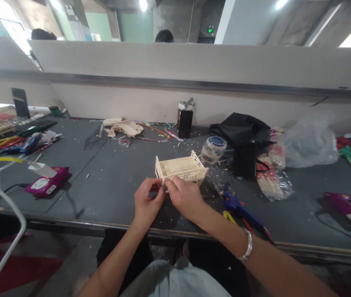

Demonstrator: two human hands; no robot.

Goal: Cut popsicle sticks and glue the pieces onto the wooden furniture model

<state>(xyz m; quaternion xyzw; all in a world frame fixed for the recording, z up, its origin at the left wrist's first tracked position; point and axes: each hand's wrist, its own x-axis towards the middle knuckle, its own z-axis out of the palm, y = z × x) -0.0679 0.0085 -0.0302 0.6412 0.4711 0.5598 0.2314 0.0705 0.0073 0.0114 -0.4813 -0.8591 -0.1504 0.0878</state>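
Observation:
A small pale wooden bed-like model (180, 166), built of thin sticks, stands on the dark table just beyond my hands. My left hand (147, 201) has its thumb and fingers pinched at the model's near left corner. Beside it, my right hand (185, 197) is closed too, its fingertips almost meeting those of the left. Between the fingertips a small whitish bit shows; I cannot make out what it is or which hand grips it. The back of my right hand covers part of the model's near side.
A blue glue gun (240, 208) lies right of my right arm, near yellow-handled pliers (229, 217). Behind are a clear jar (213, 149), a phone (185, 123), a black bag (243, 130) and bagged sticks (271, 179). Purple power strips (48, 181) sit at both sides. Scraps litter the table.

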